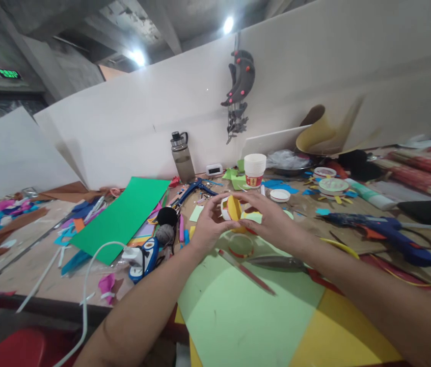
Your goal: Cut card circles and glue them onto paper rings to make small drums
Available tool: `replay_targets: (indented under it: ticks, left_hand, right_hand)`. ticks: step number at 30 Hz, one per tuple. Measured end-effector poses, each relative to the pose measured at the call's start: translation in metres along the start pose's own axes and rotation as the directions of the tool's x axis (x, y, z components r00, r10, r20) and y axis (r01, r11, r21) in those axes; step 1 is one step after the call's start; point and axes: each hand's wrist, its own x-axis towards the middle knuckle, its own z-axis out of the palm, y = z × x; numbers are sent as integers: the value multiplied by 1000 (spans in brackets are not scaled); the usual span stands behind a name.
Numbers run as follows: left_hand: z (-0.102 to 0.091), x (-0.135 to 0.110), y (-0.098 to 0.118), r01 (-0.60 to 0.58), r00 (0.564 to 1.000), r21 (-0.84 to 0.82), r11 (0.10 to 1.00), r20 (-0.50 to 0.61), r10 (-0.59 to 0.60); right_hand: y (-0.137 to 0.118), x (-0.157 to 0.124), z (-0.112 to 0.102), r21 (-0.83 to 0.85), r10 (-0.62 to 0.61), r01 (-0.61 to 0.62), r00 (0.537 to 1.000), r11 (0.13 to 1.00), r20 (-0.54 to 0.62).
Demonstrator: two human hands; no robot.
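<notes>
Both hands are closed around a small white piece (224, 209), perhaps part of a paper cup, with a yellow curved piece (234, 207) on it. My left hand (210, 221) grips it from the left, thumb underneath. From the right, the fingers of my right hand (263, 214) pinch the yellow piece's side. Fingers partly hide what is held. Below the hands, a pale green sheet (246, 321) bears a red-brown pencil (249, 274), a thin ring (240, 255) and scissors (276, 262), whose red handles are partly behind my right forearm.
Stacked paper cups (254, 168) and a white lid (279, 195) stand beyond the hands. On the right lies a blue glue gun (376, 229). A green sheet (127, 219), a power strip (144, 260) and a water bottle (183, 160) are on the left.
</notes>
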Motion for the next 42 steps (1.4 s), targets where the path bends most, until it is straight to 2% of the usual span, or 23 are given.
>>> replay_targets:
  ticks: [12, 18, 20, 23, 26, 29, 37, 42]
  left_hand:
    - [0, 1, 1, 30, 999, -41, 999, -31, -31]
    - [1, 0, 3, 24, 1000, -18, 1000, -12, -24]
    - [2, 0, 3, 36, 998, -33, 999, -42, -37]
    - [3, 0, 3, 135, 984, -154, 979, -92, -150]
    - [1, 1, 3, 263, 950, -326, 908, -76, -302]
    - [0, 2, 4, 316, 921, -437, 842, -73, -384]
    - [2, 3, 13, 379, 872, -554, 742, -54, -486]
    - [3, 3, 14, 373, 876, -583, 722, -36, -481]
  right_hand:
    - [-3, 0, -4, 0, -41, 41, 999, 999, 0]
    - [-1, 1, -2, 26, -13, 13, 1000, 1000, 11]
    - [0, 1, -1, 38, 6, -6, 1000, 999, 15]
    - [2, 2, -1, 102, 58, -60, 998, 993, 17]
    - [2, 3, -2, 181, 124, -122, 992, 976, 2]
    - [2, 3, -4, 194, 157, -150, 987, 969, -20]
    - [-6, 1, -3, 119, 77, -80, 997, 990, 30]
    - [-6, 1, -3, 118, 62, -64, 998, 991, 16]
